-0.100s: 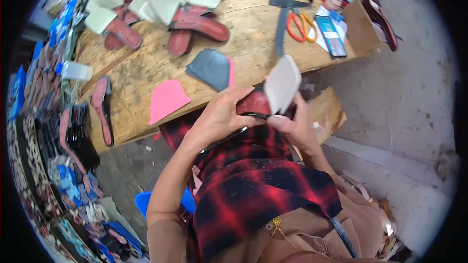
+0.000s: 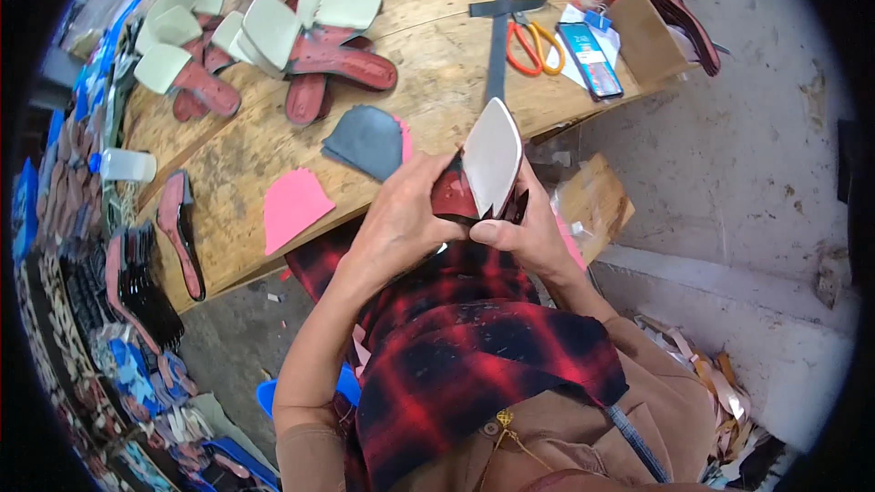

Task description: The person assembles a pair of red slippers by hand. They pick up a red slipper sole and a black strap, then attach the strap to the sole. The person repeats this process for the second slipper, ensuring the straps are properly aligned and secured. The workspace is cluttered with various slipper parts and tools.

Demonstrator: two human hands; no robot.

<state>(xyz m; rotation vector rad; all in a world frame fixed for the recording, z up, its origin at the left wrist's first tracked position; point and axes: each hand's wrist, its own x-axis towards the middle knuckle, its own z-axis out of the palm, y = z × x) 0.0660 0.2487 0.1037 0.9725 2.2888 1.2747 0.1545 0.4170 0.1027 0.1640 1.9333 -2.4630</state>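
Observation:
Over my lap, both hands hold a shoe piece [image 2: 493, 162] with a white flap standing up from a dark red sole part. My left hand [image 2: 394, 205] is wrapped round its red side, thumb along the lower edge. My right hand [image 2: 536, 235] grips the other side, its thumb near the base of the flap; its fingers are partly hidden behind the piece. Just beyond my left hand on the wooden table [image 2: 437, 36] lie dark grey cut pieces [image 2: 365, 141] with a pink edge showing under them, and a pink cut piece [image 2: 295, 207].
Red insoles with pale flaps [image 2: 342, 62] are heaped at the far left. Orange-handled scissors [image 2: 536, 47], a black strap [image 2: 497, 55] and a phone [image 2: 590, 60] lie far right. A single sole [image 2: 180, 232], a row of soles [image 2: 141, 287] and a bottle [image 2: 126, 165] stand left.
The shoe piece has turned slightly, its white flap now more upright and narrower in view. Both hands still grip it. The whole view has shifted, so the table's things appear farther left.

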